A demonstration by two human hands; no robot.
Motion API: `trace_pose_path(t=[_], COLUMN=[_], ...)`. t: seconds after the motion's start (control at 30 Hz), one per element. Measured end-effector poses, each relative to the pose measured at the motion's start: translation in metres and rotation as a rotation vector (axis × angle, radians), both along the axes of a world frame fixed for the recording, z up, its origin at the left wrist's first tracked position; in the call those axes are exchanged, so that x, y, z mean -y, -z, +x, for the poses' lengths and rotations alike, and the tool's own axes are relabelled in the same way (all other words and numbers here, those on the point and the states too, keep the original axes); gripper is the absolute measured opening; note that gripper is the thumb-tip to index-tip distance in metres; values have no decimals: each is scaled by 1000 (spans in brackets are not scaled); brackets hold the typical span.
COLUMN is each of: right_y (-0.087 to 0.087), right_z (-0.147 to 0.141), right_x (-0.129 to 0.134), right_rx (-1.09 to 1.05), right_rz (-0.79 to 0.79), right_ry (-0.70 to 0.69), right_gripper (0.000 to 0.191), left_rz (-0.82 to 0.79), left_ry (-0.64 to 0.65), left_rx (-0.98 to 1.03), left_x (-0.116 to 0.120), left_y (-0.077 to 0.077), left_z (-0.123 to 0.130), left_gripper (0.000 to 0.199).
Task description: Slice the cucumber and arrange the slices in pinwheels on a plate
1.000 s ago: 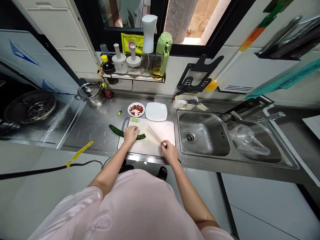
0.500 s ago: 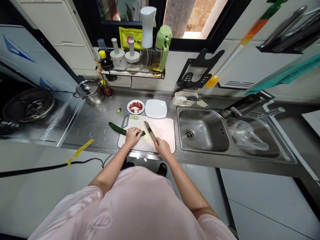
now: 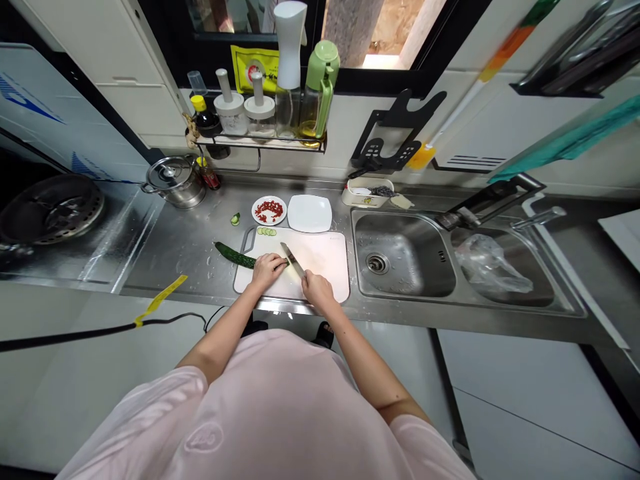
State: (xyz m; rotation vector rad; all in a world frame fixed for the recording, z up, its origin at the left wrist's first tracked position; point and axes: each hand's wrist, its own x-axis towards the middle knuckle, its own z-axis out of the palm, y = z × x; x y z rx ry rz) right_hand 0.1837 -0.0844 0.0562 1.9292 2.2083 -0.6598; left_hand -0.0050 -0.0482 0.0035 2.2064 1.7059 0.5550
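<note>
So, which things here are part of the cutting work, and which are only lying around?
Part of the work: left hand holding the cucumber, right hand holding the kitchen knife, white cutting board, cucumber slices.

Only lying around: stainless steel pot, green-topped oil bottle, plastic bag in the sink.

Red chili bits [image 3: 269, 211] on round plate [image 3: 281, 203], white square plate [image 3: 309, 213] beside, plastic bag [image 3: 493, 265] in sink [image 3: 400, 217]
</note>
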Motion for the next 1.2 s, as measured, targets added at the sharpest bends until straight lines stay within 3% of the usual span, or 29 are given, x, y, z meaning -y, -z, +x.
trace_pose_path(t=[0.47,0.77,1.2], right_y=[-3,-4,-10], right_z=[-3,-4,2], right_x=[3,5,16], right_rx=[11,20,49], right_rz=[-7,-5,-105], right_ry=[-11,-25,-57], right_gripper=[27,26,26], left_rz=[47,-10,216], left_ry=[32,16,77], left_rx=[-23,-70,-21], left_x=[1,2,-1], left_y=[8,4,17], left_z=[-3,-1,-5], left_gripper=[27,29,25])
